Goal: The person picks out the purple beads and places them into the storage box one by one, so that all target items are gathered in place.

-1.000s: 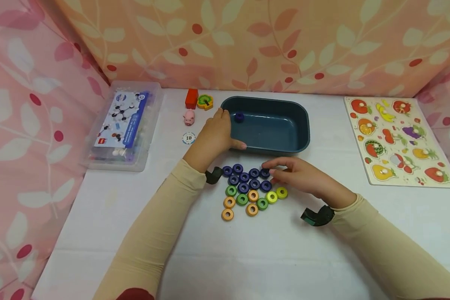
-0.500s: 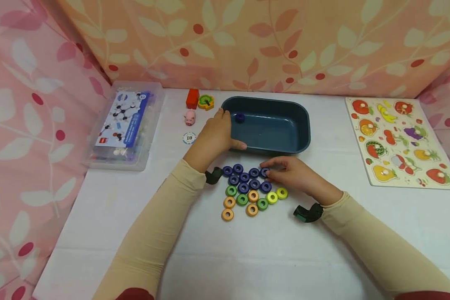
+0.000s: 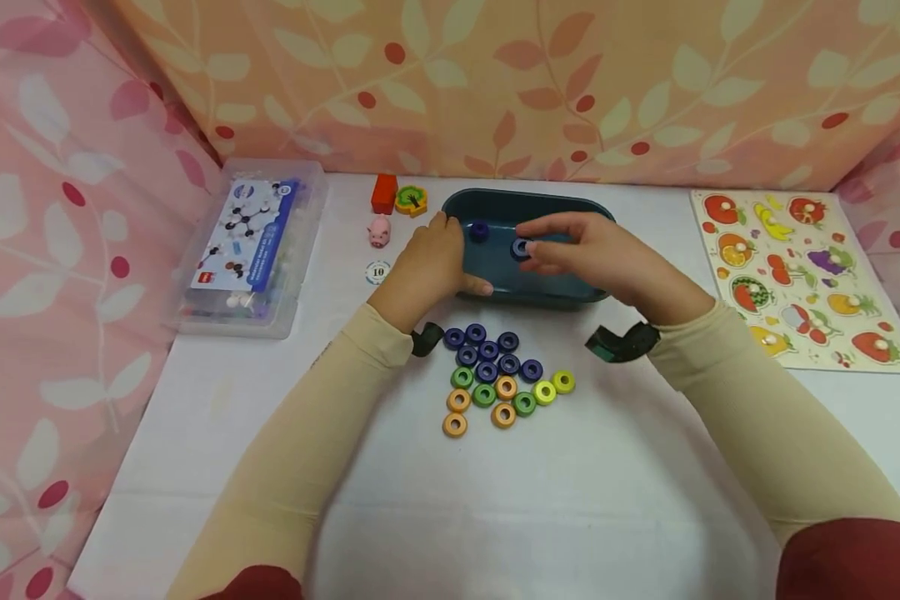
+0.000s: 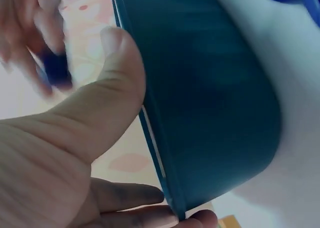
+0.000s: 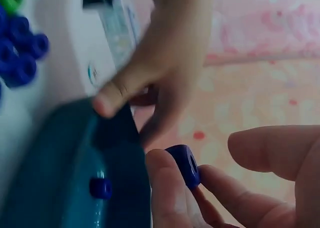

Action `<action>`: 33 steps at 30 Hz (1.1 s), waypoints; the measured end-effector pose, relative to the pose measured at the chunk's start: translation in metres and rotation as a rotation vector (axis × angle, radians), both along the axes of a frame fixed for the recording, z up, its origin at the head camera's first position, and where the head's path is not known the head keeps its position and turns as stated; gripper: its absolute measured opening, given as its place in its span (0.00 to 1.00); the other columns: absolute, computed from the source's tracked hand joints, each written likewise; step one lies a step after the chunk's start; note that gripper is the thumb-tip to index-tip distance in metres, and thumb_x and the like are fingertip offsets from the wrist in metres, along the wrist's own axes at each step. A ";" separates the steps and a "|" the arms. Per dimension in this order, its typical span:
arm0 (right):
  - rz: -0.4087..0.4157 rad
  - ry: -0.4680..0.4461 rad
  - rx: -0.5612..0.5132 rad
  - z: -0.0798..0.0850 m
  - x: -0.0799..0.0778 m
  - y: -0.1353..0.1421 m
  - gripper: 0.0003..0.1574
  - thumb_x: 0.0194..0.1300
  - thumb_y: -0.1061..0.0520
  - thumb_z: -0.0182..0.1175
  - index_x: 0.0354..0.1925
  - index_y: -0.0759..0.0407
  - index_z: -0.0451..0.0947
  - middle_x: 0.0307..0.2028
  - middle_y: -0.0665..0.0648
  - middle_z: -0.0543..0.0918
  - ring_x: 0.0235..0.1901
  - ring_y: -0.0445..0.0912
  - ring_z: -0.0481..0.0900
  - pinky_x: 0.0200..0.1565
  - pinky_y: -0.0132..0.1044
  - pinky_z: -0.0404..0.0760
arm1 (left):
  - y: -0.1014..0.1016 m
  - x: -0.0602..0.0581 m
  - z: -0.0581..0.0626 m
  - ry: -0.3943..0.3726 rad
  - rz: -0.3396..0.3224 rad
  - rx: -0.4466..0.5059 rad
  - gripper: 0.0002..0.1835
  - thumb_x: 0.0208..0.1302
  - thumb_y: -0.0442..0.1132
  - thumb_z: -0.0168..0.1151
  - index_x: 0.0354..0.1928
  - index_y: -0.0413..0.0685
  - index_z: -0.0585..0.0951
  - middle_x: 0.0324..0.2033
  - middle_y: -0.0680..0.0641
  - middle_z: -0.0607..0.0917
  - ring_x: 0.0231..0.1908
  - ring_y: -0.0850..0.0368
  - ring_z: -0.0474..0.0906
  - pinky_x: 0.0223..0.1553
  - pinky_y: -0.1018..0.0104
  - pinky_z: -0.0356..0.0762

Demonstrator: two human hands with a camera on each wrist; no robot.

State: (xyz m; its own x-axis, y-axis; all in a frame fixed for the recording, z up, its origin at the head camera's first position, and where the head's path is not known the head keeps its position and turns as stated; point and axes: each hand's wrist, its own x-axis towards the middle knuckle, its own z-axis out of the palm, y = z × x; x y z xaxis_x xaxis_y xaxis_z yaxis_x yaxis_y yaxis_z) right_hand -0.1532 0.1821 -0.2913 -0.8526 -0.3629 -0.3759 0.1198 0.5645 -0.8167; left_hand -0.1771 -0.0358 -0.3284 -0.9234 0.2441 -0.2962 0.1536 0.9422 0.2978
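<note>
My left hand (image 3: pixel 429 265) grips the left end of a dark teal tub (image 3: pixel 562 293). In the left wrist view its thumb (image 4: pixel 122 63) lies along the near rim, and fingertips curl at the end. Over the tub, my right hand (image 3: pixel 596 254) pinches a dark blue ring-shaped bead (image 5: pixel 185 165) between its fingertips. Another blue bead (image 3: pixel 479 231) lies inside the tub, toward its left end. Nearer to me on the table are several blue beads (image 3: pixel 487 350), with green beads (image 3: pixel 483 395), orange beads (image 3: pixel 455 425) and yellow beads (image 3: pixel 544 392) below them.
A clear case (image 3: pixel 251 250) with a molecule-picture label stands at the left. Between it and the tub are a red block (image 3: pixel 384 194), a tree piece (image 3: pixel 411 200), a pink pig (image 3: pixel 378 232) and a round "10" chip (image 3: pixel 378 272). A fruit puzzle board (image 3: pixel 802 279) lies at the right.
My right hand has picked up the blue bead at the cluster's upper right and carried it up over the tub. My left hand has stayed on the tub.
</note>
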 end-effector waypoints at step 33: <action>0.094 -0.038 0.037 -0.031 0.034 0.017 0.25 0.75 0.45 0.57 0.63 0.54 0.78 0.59 0.59 0.83 0.49 0.51 0.85 0.54 0.44 0.83 | 0.004 -0.001 0.006 -0.023 -0.002 -0.049 0.63 0.48 0.65 0.75 0.75 0.33 0.57 0.76 0.33 0.57 0.70 0.35 0.62 0.70 0.46 0.67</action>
State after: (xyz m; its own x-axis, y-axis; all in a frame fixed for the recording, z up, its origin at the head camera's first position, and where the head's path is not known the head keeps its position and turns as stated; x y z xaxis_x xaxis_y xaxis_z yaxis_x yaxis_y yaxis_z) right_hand -0.1195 0.1987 -0.3227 -0.8002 -0.4264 -0.4218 0.0951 0.6041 -0.7912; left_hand -0.1779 -0.0313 -0.3224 -0.9158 0.2302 -0.3292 0.1486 0.9555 0.2547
